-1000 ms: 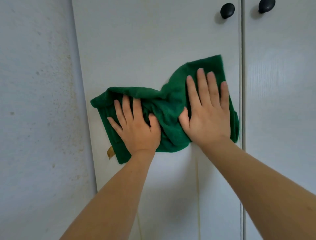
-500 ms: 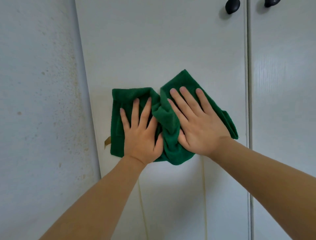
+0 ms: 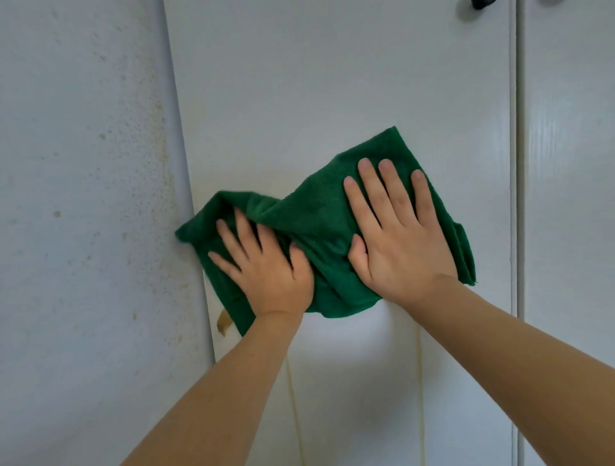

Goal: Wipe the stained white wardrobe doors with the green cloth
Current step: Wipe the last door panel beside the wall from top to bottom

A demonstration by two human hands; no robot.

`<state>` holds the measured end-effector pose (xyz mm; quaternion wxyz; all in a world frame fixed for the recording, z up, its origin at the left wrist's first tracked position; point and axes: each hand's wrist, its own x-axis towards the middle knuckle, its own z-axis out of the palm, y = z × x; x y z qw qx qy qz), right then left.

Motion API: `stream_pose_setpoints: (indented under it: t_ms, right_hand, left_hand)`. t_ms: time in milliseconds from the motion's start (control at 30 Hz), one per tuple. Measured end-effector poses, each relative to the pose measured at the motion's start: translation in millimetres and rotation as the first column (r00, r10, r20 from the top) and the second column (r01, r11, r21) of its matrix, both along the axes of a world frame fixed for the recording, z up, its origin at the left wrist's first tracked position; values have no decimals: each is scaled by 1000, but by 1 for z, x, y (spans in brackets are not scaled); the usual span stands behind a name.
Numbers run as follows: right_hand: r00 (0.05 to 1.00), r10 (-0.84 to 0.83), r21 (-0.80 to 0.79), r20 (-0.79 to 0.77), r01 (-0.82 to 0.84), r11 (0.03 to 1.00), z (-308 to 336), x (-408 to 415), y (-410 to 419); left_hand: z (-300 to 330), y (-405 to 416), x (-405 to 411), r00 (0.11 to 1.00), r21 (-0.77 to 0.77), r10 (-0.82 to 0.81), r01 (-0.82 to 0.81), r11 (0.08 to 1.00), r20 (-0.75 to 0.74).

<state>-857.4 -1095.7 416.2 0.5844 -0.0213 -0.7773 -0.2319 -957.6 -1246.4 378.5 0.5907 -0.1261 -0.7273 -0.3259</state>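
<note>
A green cloth lies bunched flat against the left white wardrobe door. My left hand presses its lower left part with straight, spread fingers. My right hand presses its upper right part, fingers straight and pointing up. The cloth's left corner reaches the door's left edge. Two thin yellowish drip stains run down the door below the cloth. A brownish tag pokes out under the cloth's lower left.
A speckled, stained white wall stands to the left of the wardrobe. The right wardrobe door begins past a vertical gap. A black knob shows at the top edge.
The cloth has spread out wider again. My left hand slid left towards the door's edge and my right hand moved right and up. The view dropped, so the knobs are nearly out of frame.
</note>
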Motion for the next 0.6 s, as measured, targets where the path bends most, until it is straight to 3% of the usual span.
stream_pose_setpoints:
  t_ms: [67, 100, 167, 233, 300, 367, 400, 533, 600]
  right_hand:
    - [1000, -3, -12, 15, 3, 1000, -1, -2, -5]
    - [1000, -2, -28, 30, 3, 1000, -3, -4, -7]
    - [999, -9, -67, 45, 12, 998, -8, -7, -13]
    - [1000, 1, -74, 27, 1, 997, -10, -9, -16]
    - [1000, 13, -71, -11, -13, 997, -10, -8, -15]
    - [1000, 14, -60, -13, -15, 998, -11, -8, -15]
    - [1000, 18, -57, -9, -19, 998, -12, -8, -16]
    - [1000, 14, -60, -11, -15, 998, -9, -8, -16]
    - [999, 27, -70, -21, -28, 997, -10, -8, -15]
  left_hand:
    - [-6, -15, -9, 980, -382, -12, -66, 922, -200]
    - [-7, -22, -12, 960, -492, -50, -96, 865, -276]
    - [-6, -27, -15, 937, -539, -103, -100, 836, -333]
    - [-9, -23, -13, 954, -436, -75, -61, 898, -289]
    - [-12, -20, -10, 993, -134, -16, 0, 991, -120]
    - [-15, -21, -7, 994, 256, -41, 13, 966, 102]
    - [-16, -21, -6, 987, 346, -57, 1, 938, 149]
    - [-17, -20, -8, 990, 303, -38, -5, 953, 138]
    - [-23, -25, -11, 998, 132, -10, 3, 991, 57]
